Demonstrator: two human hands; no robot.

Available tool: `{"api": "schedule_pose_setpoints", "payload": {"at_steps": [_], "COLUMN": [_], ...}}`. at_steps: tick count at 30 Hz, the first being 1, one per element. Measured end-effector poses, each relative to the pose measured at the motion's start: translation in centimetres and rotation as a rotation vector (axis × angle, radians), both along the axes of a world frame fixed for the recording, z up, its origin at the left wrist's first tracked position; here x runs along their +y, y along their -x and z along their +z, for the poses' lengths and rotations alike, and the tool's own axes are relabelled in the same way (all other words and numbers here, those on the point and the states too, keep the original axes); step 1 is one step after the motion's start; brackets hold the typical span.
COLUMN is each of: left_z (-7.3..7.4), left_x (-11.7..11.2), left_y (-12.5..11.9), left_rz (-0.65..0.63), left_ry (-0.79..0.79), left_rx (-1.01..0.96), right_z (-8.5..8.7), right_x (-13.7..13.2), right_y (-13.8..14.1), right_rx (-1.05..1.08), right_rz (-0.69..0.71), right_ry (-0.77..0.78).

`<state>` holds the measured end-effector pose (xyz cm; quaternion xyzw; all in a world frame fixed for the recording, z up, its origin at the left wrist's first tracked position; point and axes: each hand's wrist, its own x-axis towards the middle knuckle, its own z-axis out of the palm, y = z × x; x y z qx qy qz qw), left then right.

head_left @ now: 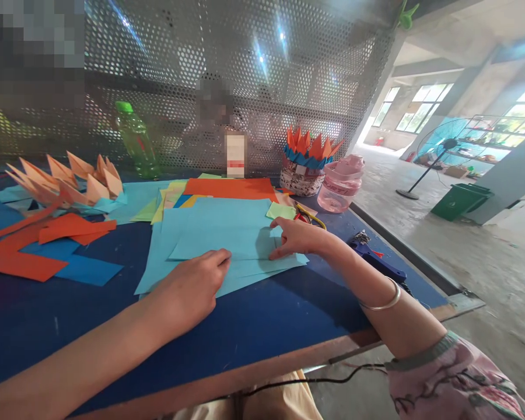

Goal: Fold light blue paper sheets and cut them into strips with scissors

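Paper sheet (221,240), light-blue, smooth, flat, lies with long axis left-to-right; our left hand (196,286) curls fingers together, our right hand (301,236) spreads its own.

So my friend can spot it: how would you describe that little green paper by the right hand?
On the dark blue table, find the light blue sheets under the left hand and right hand. At their far right corner, just beyond the right hand, lies the small green paper. Small and pale green, it stands apart from the larger light blue sheets and the orange sheet behind.
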<state>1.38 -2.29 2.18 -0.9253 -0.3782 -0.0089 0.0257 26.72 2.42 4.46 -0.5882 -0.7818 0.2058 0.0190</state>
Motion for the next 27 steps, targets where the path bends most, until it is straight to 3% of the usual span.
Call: {"api": "schedule_pose_setpoints", "payload": {"at_steps": [12, 27], "left_z": [3.6, 2.9], "left_x": [-1.3, -1.3], "left_y": [-0.9, 0.1], "left_rz": [0.243, 0.382], "left_ry": [0.032, -0.078], "left_rx": [0.361, 0.331], "right_z": [0.3, 0.5], "right_x": [0.1, 0.0], "right_y": [-0.5, -0.3], "right_rx": [0.051, 0.045], "right_rz": [0.011, 0.024], "right_ry": [0.048, 0.071]}}
